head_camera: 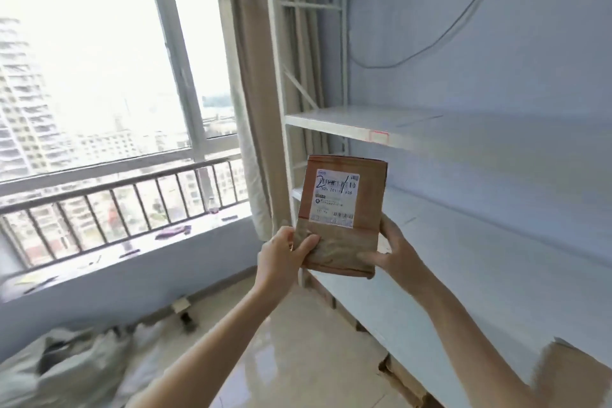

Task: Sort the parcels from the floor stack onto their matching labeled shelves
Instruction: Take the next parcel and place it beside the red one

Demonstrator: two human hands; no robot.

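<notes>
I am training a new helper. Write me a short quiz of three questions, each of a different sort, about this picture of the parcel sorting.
1. True or false: the brown parcel lies flat on the upper shelf.
2. Multiple choice: what grips the parcel? A) the left hand alone; B) the right hand alone; C) both hands.
3. Fill in: the red-edged tag sits on the front edge of the ______ shelf.

Key:
1. False; it is held upright in the air, in front of the shelves, with its white shipping label toward the camera.
2. C; one hand at each lower side.
3. upper
</notes>
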